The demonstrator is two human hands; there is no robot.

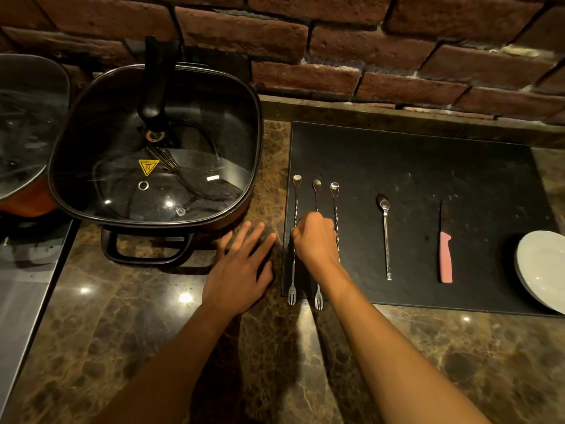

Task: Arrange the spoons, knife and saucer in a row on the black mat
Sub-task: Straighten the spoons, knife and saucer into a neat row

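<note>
A black mat [428,166] lies on the marble counter. Three long twisted bar spoons stand side by side at its left end: the left spoon [295,203], the middle spoon [316,191] and the right spoon [335,203]. My right hand [315,237] is closed over the middle spoon's stem, hiding part of it. A shorter spoon [385,234] lies further right, then a knife [444,255] with a pink handle. A white saucer [542,267] sits on the mat's right edge. My left hand [241,270] rests flat on the counter, fingers spread, left of the mat.
A square black electric pan with a glass lid [153,154] stands left of the mat, its handle toward me. Another lidded pot [27,123] is at the far left. A brick wall [336,50] runs behind the counter.
</note>
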